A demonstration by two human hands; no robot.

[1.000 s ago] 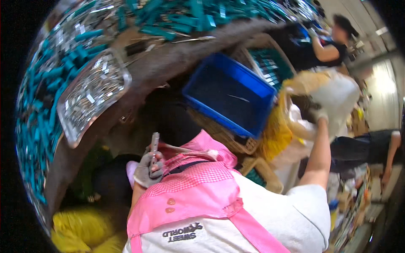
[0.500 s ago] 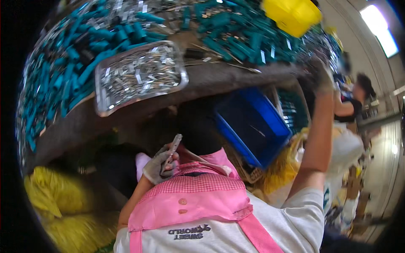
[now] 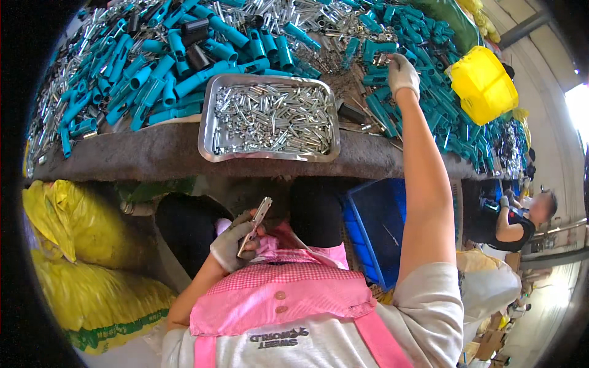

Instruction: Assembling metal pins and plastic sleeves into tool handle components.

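My left hand (image 3: 234, 244), in a grey-white glove, is held low before the pink apron. Its fingers are closed round a narrow silver metal channel piece (image 3: 262, 211) with small holes, pointing up. My right hand (image 3: 403, 75), gloved as well, reaches far out over the table with its fingers drawn together. Small shiny metal bits lie right at those fingertips; what they grip, if anything, I cannot make out. Around it spread teal tubular handle parts (image 3: 432, 98). Between my hands, at the table's near edge, stands a metal tray (image 3: 207, 138) full of small silver pins.
More teal parts (image 3: 147, 86) and metal pieces cover the table's left side. A yellow plastic bin (image 3: 481, 86) stands at the right. Below the dark table edge (image 3: 165, 147) are a blue crate (image 3: 362, 245) and yellow sacks (image 3: 92, 245). Another person (image 3: 521, 224) sits farther right.
The view has swung round and sharpened. My right hand has gone from the table's far right side to the teal parts beyond the tray. My left hand keeps the metal channel piece.
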